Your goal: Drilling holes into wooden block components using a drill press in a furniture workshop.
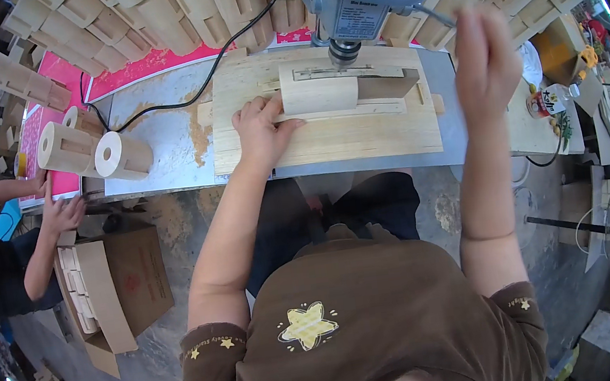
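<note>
Pale wood: the slotted piece (320, 99) lay on a flat board (329, 142), just below and in front of the drill chuck (344, 52); bit not clear. Left grip (265, 131) was spread at the piece's near left corner, fingers against the end, thumb along the near edge. Right grip (485, 58) was blurred at the lever (437, 16); couldn't tell whether it closed around it. Doing this well likely called for seating the piece firmly, left fingers clear of the chuck, and working the lever evenly. Around: two wooden cylinders (123, 156) at left, a bottle (547, 101) at right, an open carton (136, 276) on the floor, a co-worker's hand (63, 214). In the way: a black cable (240, 35) crossed the counter (172, 161), sawdust (200, 142) lay beside the board, stacked blocks (214, 7) crowded the back.
</note>
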Available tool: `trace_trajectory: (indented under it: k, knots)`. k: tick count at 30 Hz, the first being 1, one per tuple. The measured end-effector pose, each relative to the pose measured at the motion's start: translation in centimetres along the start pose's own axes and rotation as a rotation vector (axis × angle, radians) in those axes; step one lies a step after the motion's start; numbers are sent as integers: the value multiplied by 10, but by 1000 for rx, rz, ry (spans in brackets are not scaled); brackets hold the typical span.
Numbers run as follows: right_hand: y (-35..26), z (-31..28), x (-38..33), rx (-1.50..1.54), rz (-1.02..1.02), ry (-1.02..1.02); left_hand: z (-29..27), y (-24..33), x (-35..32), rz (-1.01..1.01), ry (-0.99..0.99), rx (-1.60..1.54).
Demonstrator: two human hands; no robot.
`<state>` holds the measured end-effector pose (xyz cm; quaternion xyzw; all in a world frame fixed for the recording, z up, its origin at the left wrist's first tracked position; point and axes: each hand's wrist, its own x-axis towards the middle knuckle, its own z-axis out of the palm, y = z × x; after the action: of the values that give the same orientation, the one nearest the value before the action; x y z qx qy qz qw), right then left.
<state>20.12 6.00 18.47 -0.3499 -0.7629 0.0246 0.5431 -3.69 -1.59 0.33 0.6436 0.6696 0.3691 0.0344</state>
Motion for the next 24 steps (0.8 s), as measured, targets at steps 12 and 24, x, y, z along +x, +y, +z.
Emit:
trace_trajectory:
  k: [12,24]
  knots:
    - [31,21,108,24,201,-82,28,32,7,-13,-21,-37]
    - [6,8,-54,123,105,-114,27,29,5,-12,0,-32]
